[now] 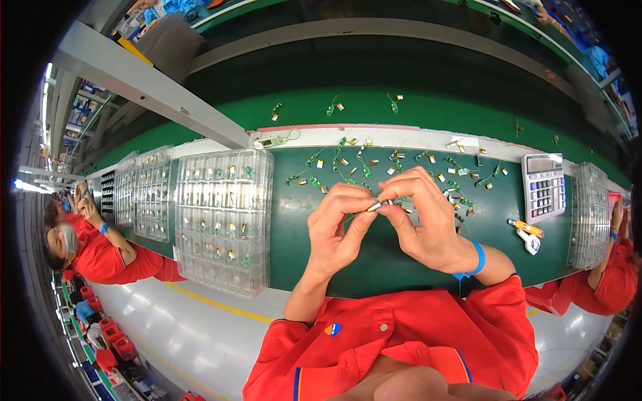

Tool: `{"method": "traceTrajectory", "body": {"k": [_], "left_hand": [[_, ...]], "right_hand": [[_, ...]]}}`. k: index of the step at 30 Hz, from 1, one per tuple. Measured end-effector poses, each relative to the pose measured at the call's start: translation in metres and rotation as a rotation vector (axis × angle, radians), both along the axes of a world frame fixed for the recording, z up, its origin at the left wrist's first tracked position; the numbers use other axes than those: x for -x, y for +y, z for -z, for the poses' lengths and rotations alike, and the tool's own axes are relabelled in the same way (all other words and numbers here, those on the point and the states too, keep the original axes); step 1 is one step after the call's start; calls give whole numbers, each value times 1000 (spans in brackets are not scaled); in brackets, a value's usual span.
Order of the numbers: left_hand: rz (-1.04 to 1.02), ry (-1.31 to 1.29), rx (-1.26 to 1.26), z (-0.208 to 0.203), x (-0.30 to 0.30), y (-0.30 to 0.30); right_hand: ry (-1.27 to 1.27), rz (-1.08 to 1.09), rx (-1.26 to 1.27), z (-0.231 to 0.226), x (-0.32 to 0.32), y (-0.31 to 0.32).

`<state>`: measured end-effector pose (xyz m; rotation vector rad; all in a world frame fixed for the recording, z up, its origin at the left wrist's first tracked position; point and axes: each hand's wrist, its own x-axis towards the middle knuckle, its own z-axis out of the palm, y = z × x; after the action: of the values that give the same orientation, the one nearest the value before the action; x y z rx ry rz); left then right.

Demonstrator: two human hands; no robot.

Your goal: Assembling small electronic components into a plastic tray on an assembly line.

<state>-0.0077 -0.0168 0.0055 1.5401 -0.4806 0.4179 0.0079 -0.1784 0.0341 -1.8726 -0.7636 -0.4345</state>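
Observation:
Above the green work mat (294, 240), my left hand (340, 227) and my right hand (428, 217) meet fingertip to fingertip. Both pinch one small silver-and-yellow electronic part (374, 207), mostly covered by the fingers; it resembles the little batteries lying beyond. A thin wire trails near the left fingertips. A blue band (478, 259) circles my right wrist. Just past my hands lie several small green circuit boards (367, 172) with thin green wires, mixed with silver-and-yellow batteries (319, 164).
On the left stand clear plastic trays (224, 267) whose compartments hold boards and batteries. To the right lie a calculator (544, 187), an orange-handled tool (526, 228) and stacked clear trays (588, 220). A green belt (301, 110) carries more boards beyond a white ledge. Co-workers in red flank both sides.

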Motion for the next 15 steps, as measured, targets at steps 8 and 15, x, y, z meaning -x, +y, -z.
{"method": "traceTrajectory", "body": {"k": [8,15], "left_hand": [[-82,187,82,-2,16,5],[-86,260,441,11,55,36]], "right_hand": [[795,-160,-321,6,2,4],[1241,-443,-406,8,18,40]]}}
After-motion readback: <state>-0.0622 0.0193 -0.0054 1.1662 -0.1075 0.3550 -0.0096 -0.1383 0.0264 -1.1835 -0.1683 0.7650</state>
